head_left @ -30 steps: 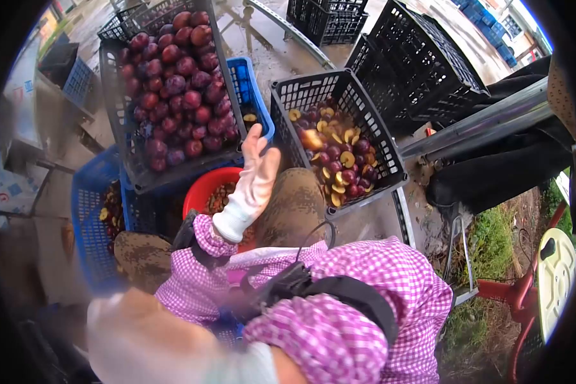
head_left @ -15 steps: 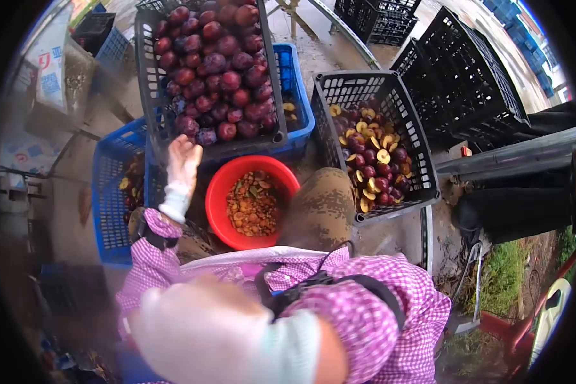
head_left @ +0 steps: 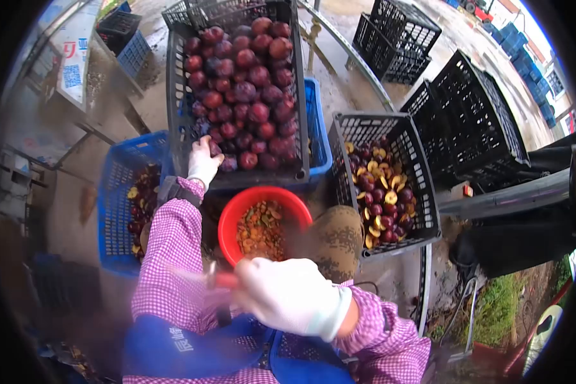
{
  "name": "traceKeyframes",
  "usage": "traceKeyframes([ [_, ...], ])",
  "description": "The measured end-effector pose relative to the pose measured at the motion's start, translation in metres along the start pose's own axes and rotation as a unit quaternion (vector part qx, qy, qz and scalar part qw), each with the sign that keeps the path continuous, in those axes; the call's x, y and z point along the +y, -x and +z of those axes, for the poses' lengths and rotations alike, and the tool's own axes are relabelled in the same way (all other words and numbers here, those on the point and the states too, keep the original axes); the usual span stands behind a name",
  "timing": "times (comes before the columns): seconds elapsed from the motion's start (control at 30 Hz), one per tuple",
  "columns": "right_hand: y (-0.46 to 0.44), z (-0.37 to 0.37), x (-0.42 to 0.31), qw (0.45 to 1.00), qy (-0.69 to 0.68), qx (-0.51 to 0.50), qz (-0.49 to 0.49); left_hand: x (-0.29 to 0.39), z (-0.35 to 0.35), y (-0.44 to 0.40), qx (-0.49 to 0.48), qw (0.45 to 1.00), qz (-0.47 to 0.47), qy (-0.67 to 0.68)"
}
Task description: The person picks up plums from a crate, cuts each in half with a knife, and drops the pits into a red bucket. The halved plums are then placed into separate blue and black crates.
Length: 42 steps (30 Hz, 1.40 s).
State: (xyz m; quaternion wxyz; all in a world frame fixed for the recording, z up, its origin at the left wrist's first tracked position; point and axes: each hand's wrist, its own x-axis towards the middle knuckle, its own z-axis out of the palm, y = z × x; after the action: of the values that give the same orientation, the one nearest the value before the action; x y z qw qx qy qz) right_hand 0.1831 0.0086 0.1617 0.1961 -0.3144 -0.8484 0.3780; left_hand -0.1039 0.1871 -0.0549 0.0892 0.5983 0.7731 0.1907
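My left hand (head_left: 205, 162), in a white glove, is at the near left corner of a black crate (head_left: 237, 182) heaped with whole dark red plums (head_left: 243, 96). Its thumb and fingers close around one plum (head_left: 214, 149) there. In front of my chest, my right hand (head_left: 294, 297), also gloved, grips the red handle of a knife (head_left: 226, 280). The blade points left and is smeared by motion. Just beyond the right hand is a red bowl (head_left: 226, 221) holding small orange-brown pits and scraps.
A black crate (head_left: 438, 224) of cut plums stands right of the bowl. On the left, a blue crate (head_left: 115, 211) holds more cut plums. Under the plum crate sits another blue crate (head_left: 319, 128). Stacked black crates (head_left: 470, 121) and a metal pipe (head_left: 505, 198) are further right.
My left hand has reached forward onto the plums, and its fingers have closed around one. My right hand has swung away from my body, bringing the knife into view. The camera view has shifted.
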Motion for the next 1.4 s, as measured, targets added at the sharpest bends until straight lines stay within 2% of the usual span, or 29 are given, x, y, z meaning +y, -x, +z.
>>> traceKeyframes([
  [0.07,0.001,0.023,0.036,0.995,-0.077,0.034,0.05,-0.001,-0.005,0.003,0.002,0.996,-0.012,0.093],
  [0.1,0.002,0.032,0.051,0.987,-0.121,0.059,0.087,-0.011,0.005,0.006,0.039,0.985,0.048,0.16],
  [0.13,0.004,0.027,0.057,0.969,-0.19,0.049,0.15,0.009,-0.019,0.024,-0.064,0.93,-0.036,0.36],
  [0.17,0.007,0.033,0.072,0.951,-0.226,0.05,0.203,0.035,-0.051,0.049,-0.166,0.818,-0.116,0.539],
  [0.23,0.01,0.051,0.091,0.858,-0.443,0.099,0.239,0.043,-0.07,0.086,-0.24,0.687,-0.098,0.679],
  [0.27,0.008,0.044,0.083,0.81,-0.515,0.09,0.267,0.048,-0.079,0.105,-0.272,0.631,-0.092,0.721],
  [0.3,0.008,0.046,0.082,0.78,-0.551,0.079,0.285,0.054,-0.086,0.124,-0.303,0.572,-0.084,0.758],
  [0.33,0.007,0.051,0.081,0.767,-0.563,0.08,0.296,0.057,-0.087,0.141,-0.318,0.54,-0.078,0.775],
  [0.4,0.004,0.063,0.073,0.756,-0.571,0.075,0.311,0.062,-0.085,0.169,-0.304,0.582,-0.086,0.749],
  [0.43,0.003,0.07,0.068,0.785,-0.545,0.094,0.279,0.064,-0.081,0.18,-0.29,0.611,-0.075,0.733],
  [0.47,0.003,0.075,0.064,0.811,-0.518,0.112,0.245,0.064,-0.071,0.19,-0.238,0.687,-0.043,0.685],
  [0.5,0.004,0.079,0.062,0.814,-0.515,0.105,0.247,0.064,-0.07,0.197,-0.21,0.762,-0.028,0.612],
  [0.57,0.007,0.086,0.059,0.908,-0.337,0.105,0.226,0.066,-0.072,0.204,-0.204,0.802,0.001,0.562],
  [0.63,0.011,0.09,0.059,0.926,-0.285,0.107,0.223,0.066,-0.078,0.209,-0.219,0.789,-0.001,0.574],
  [0.7,0.015,0.096,0.063,0.964,-0.143,0.098,0.202,0.066,-0.08,0.212,-0.235,0.776,-0.001,0.585],
  [0.73,0.016,0.097,0.063,0.964,-0.14,0.096,0.203,0.065,-0.079,0.213,-0.23,0.781,0.006,0.58],
  [0.8,0.019,0.1,0.062,0.972,-0.041,0.106,0.205,0.066,-0.079,0.216,-0.225,0.785,0.012,0.577],
  [0.87,0.022,0.104,0.062,0.975,-0.001,0.104,0.194,0.07,-0.081,0.22,-0.208,0.831,0.029,0.515],
  [0.9,0.024,0.106,0.062,0.977,0.036,0.104,0.184,0.068,-0.076,0.221,-0.207,0.83,0.028,0.517],
  [1.0,0.027,0.115,0.072,0.979,0.036,0.08,0.182,0.061,-0.064,0.226,-0.183,0.844,0.047,0.502],
  [1.1,0.032,0.129,0.082,0.981,0.023,0.086,0.173,0.058,-0.07,0.228,-0.207,0.858,0.061,0.467],
  [1.13,0.032,0.136,0.087,0.983,0.037,0.127,0.125,0.056,-0.071,0.229,-0.238,0.842,0.041,0.482],
  [1.17,0.034,0.141,0.091,0.983,0.037,0.126,0.126,0.054,-0.071,0.23,-0.269,0.826,0.021,0.495],
  [1.23,0.031,0.146,0.089,0.978,0.054,0.108,0.168,0.057,-0.073,0.234,-0.272,0.818,0.015,0.507],
  [1.27,0.033,0.15,0.091,0.976,0.088,0.116,0.159,0.059,-0.077,0.235,-0.258,0.847,0.028,0.463],
  [1.3,0.031,0.152,0.09,0.976,0.088,0.117,0.158,0.06,-0.079,0.235,-0.242,0.874,0.043,0.42],
  [1.33,0.029,0.155,0.088,0.964,-0.103,0.122,0.211,0.059,-0.077,0.233,-0.242,0.874,0.043,0.42],
  [1.37,0.028,0.156,0.087,0.914,-0.29,0.119,0.256,0.058,-0.074,0.231,-0.239,0.878,0.051,0.412],
  [1.4,0.028,0.148,0.085,0.915,-0.289,0.117,0.255,0.056,-0.071,0.228,-0.235,0.882,0.06,0.403],
])
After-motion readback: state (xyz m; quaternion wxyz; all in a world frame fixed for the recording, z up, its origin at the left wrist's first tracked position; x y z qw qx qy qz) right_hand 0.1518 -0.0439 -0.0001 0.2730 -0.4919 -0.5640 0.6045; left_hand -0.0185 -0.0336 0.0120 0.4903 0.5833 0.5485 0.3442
